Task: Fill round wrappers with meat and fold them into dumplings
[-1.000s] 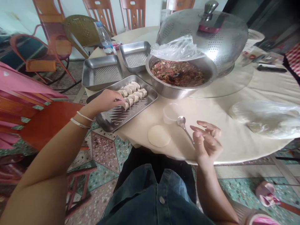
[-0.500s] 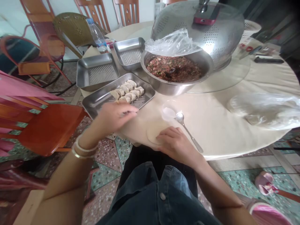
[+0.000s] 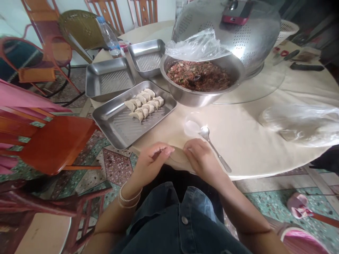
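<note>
My left hand (image 3: 155, 158) pinches the left edge of a round pale dumpling wrapper (image 3: 178, 155) at the table's near edge. On the wrapper's other side, my right hand (image 3: 202, 158) grips the right edge with curled fingers. A metal spoon (image 3: 217, 151) lies just right of that hand, its bowl by a small translucent dish (image 3: 192, 127). Left of them is a steel tray (image 3: 111, 121) holding two rows of folded dumplings (image 3: 144, 104). Beyond stands a large steel bowl (image 3: 196, 98) of minced filling (image 3: 196, 76), partly covered by clear plastic (image 3: 198, 47).
Two more steel trays, one on the left (image 3: 109, 79) and one farther back (image 3: 147, 58), stand behind the dumplings. A large perforated steel colander (image 3: 246, 46) leans behind the bowl. A plastic bag (image 3: 302, 123) with pale contents lies right. An orange chair (image 3: 55, 144) stands left.
My left hand has come from over the dumpling tray, right and down to the wrapper's left edge, and closed on it. My right hand stays at the wrapper, shifted slightly right.
</note>
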Demonstrator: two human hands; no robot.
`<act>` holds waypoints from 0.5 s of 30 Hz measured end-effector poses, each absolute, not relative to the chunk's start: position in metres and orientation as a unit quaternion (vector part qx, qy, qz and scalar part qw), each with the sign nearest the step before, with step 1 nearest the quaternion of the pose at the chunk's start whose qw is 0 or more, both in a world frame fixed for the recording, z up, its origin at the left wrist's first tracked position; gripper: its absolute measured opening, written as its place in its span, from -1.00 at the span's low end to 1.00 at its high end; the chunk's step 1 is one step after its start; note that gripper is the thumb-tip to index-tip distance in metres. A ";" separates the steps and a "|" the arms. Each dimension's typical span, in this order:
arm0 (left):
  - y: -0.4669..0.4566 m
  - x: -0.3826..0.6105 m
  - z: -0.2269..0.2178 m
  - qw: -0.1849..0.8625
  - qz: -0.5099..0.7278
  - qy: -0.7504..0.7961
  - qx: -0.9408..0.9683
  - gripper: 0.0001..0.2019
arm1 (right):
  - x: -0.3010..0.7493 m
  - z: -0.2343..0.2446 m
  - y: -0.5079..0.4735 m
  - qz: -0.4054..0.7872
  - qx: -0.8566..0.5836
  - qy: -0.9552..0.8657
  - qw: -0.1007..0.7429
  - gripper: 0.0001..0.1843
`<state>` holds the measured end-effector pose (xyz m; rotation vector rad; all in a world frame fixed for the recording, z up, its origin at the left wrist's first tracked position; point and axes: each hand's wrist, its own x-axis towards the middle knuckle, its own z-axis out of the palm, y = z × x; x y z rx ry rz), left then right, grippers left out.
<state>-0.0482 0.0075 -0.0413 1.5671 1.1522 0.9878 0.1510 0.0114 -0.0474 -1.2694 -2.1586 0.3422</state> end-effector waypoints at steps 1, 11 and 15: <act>0.002 -0.045 -0.043 0.513 0.400 0.457 0.606 -0.76 | 0.151 -0.045 0.013 0.128 -0.482 -0.807 0.315 -0.85; 0.004 -0.013 -0.039 0.814 0.482 0.307 0.103 -0.78 | 0.132 -0.021 0.000 0.133 -0.391 -0.866 0.280 -0.82; 0.007 -0.007 -0.027 0.794 0.501 0.327 0.104 -0.82 | 0.154 0.005 0.010 0.088 -0.373 -0.854 0.352 -0.92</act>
